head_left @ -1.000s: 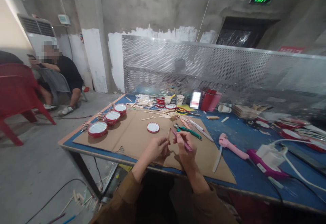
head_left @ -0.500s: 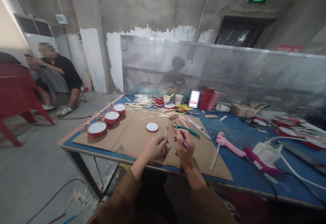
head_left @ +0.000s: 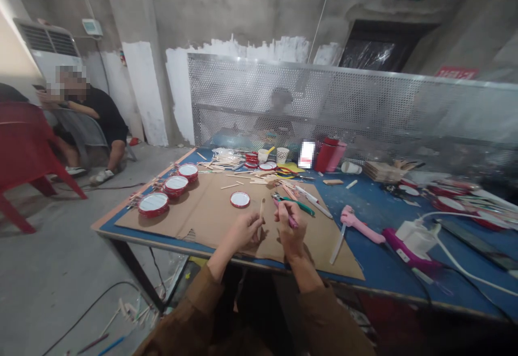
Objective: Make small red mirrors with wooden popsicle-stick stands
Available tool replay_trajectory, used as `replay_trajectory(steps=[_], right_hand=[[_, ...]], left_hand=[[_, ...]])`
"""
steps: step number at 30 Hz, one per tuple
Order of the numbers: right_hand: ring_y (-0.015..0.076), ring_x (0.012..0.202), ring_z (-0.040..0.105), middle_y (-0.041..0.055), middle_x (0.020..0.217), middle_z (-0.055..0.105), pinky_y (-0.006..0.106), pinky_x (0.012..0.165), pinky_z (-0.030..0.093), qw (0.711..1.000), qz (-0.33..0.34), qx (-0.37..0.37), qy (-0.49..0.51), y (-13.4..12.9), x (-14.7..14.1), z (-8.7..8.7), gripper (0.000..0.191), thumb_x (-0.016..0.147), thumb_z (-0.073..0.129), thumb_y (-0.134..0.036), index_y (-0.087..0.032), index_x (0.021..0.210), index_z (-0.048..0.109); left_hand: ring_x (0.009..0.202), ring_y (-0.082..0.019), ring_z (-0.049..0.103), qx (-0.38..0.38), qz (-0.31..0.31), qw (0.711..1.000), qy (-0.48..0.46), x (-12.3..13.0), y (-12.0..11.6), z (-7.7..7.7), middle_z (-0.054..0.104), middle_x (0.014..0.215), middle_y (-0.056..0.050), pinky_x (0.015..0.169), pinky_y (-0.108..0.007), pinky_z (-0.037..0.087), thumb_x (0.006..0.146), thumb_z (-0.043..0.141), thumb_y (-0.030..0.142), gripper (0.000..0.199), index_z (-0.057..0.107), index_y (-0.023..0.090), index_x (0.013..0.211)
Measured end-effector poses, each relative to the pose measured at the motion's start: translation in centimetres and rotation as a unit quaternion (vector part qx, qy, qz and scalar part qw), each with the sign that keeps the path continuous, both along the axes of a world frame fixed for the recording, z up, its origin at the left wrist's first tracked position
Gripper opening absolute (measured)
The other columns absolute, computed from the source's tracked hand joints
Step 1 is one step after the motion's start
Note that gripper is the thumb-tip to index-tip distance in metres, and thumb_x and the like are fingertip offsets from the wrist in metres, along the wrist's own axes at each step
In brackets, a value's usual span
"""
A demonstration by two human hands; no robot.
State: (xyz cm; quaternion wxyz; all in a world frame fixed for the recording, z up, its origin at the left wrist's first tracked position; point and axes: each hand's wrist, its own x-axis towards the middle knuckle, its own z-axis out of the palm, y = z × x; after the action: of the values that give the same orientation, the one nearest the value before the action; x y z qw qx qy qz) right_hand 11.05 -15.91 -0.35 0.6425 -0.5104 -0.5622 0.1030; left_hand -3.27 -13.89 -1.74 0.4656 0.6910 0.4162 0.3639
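Observation:
My left hand (head_left: pixel 243 231) is closed on a thin wooden stick (head_left: pixel 262 206), which points upward from the fingertips over a cardboard sheet (head_left: pixel 210 205). Close by on the right, my right hand (head_left: pixel 292 232) is wrapped round a slim purple-handled tool (head_left: pixel 292 222); its working end is too small to make out. A teal-handled tool (head_left: pixel 304 207) lies just beyond that hand. Beyond my left hand, a small red-rimmed white disc (head_left: pixel 240 199) rests flat on the cardboard. Several red drums with white faces (head_left: pixel 153 203) line the left side, with sticks beside them.
Loose wooden sticks (head_left: pixel 234 163), paper cups (head_left: pixel 282 155) and a red bottle (head_left: pixel 326 155) stand or lie along the back. To the right are a pink glue gun (head_left: pixel 362 225) and a purple power strip (head_left: pixel 408 253) with cables. A person (head_left: pixel 101 110) sits at far left.
The view has shifted slightly. My left hand still holds the stick, now a little more upright, and my right hand keeps the purple-handled tool close beside it.

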Motion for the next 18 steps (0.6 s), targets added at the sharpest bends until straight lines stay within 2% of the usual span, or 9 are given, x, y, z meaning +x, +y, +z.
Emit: replay_trajectory(steps=[5,9,18], right_hand=[[0.0123,0.054,0.057,-0.0028,0.061,0.059,0.023,0.057,0.045,1.000,-0.012,0.001,0.005,0.01,0.08,0.04,0.025,0.089,0.048,-0.041,-0.019,0.084,0.057],[0.0120,0.053,0.056,-0.0030,0.061,0.058,0.023,0.056,0.045,1.000,-0.015,-0.003,0.003,0.14,0.08,0.07,0.026,0.089,0.047,-0.042,-0.019,0.083,0.057],[0.0114,0.049,0.054,-0.0037,0.058,0.058,0.022,0.053,0.043,0.999,-0.032,-0.006,-0.004,0.48,0.21,0.09,0.026,0.089,0.047,-0.041,-0.019,0.080,0.057]], left_hand=[[0.040,-0.010,0.046,-0.010,-0.010,1.000,-0.008,0.02,-0.34,0.53,0.052,0.049,0.004,0.042,-0.020,0.034,0.084,0.048,0.044,0.031,0.056,0.015,0.080],[0.040,-0.010,0.048,-0.025,-0.017,0.999,-0.018,0.11,-0.37,0.62,0.055,0.052,0.003,0.041,-0.021,0.037,0.084,0.046,0.041,0.027,0.054,0.016,0.081],[0.042,-0.011,0.049,0.003,-0.003,1.000,-0.006,0.02,-0.24,0.32,0.053,0.049,0.003,0.042,-0.019,0.035,0.085,0.045,0.041,0.028,0.055,0.016,0.078]])
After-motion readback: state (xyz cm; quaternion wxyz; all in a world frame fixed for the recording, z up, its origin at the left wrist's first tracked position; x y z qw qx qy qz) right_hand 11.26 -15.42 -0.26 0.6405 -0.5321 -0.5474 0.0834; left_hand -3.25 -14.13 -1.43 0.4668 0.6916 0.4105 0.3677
